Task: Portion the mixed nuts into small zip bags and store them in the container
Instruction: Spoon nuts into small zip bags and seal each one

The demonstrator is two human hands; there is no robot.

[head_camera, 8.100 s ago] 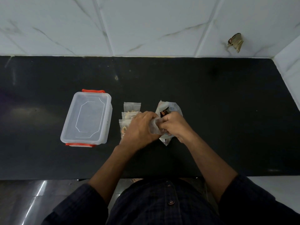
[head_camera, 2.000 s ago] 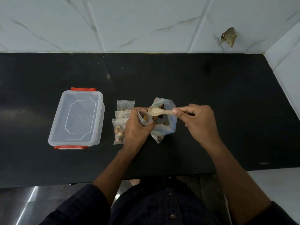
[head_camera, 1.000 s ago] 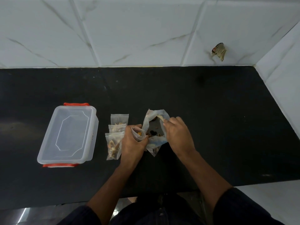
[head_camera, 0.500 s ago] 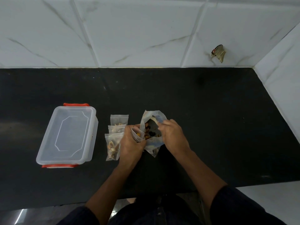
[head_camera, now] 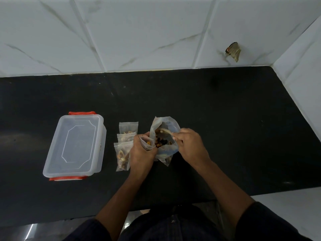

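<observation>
A black counter [head_camera: 225, 136] is seen from above, backed by white marbled tiles [head_camera: 139, 32]; its left edge is cut off by the frame, and its near edge is partly covered by the person's dark clothing. A clear container [head_camera: 74, 145] with red clips is set on the counter to the left, its lid closed, so that whether anything lies inside cannot be made out. A large bag [head_camera: 164, 134] of mixed nuts is stood open near the middle, its lower part hidden behind the two hands. Three small filled bags [head_camera: 124, 146] are laid overlapping between the container and the large bag; their right edges are covered by the left hand [head_camera: 140, 152]. A small open bag [head_camera: 147, 144] is gripped by the curled fingers of the left hand, just beside the large bag's mouth; a few nuts are seen in it, though most of it is hidden in the fist. A pale spoon [head_camera: 165, 131] is pinched by the right hand [head_camera: 189, 145], its bowl inside the large bag and its handle largely concealed by the fingers; a small brown scrap [head_camera: 233, 51] is stuck to the tiles, too blurred to be identified.
</observation>
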